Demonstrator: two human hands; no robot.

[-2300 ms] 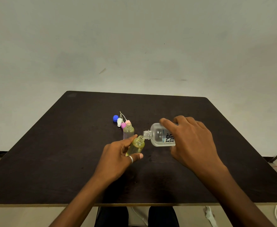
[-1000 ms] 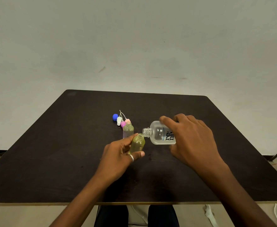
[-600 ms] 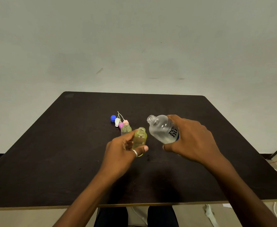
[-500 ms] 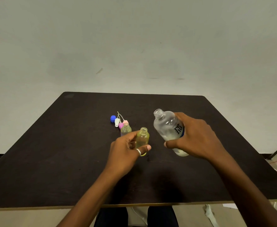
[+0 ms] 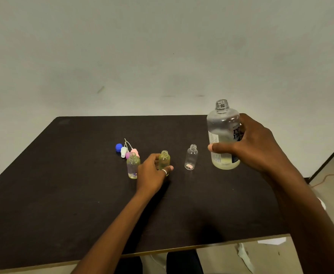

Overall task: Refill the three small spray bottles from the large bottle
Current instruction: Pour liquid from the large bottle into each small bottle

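Observation:
My right hand [image 5: 255, 147] grips the large clear bottle [image 5: 222, 135], upright and uncapped, with a little yellowish liquid at its bottom. My left hand [image 5: 152, 174] holds a small open bottle of yellow liquid [image 5: 164, 160] upright on the dark table [image 5: 63, 194]. A second small open bottle [image 5: 133, 165], pale yellow, stands just left of that hand. A third small bottle [image 5: 191, 157], clear and seemingly empty, stands open between my two hands.
The spray tops [image 5: 125, 150], blue, white, purple and pink, with thin tubes, lie in a cluster behind the left small bottle. The table's front edge runs close below my forearms. A pale wall rises behind the table; floor shows at right.
The large bottle went from tipped over the yellow small bottle to upright and moved right. My left hand set the yellow bottle upright. The clear third bottle has come into view.

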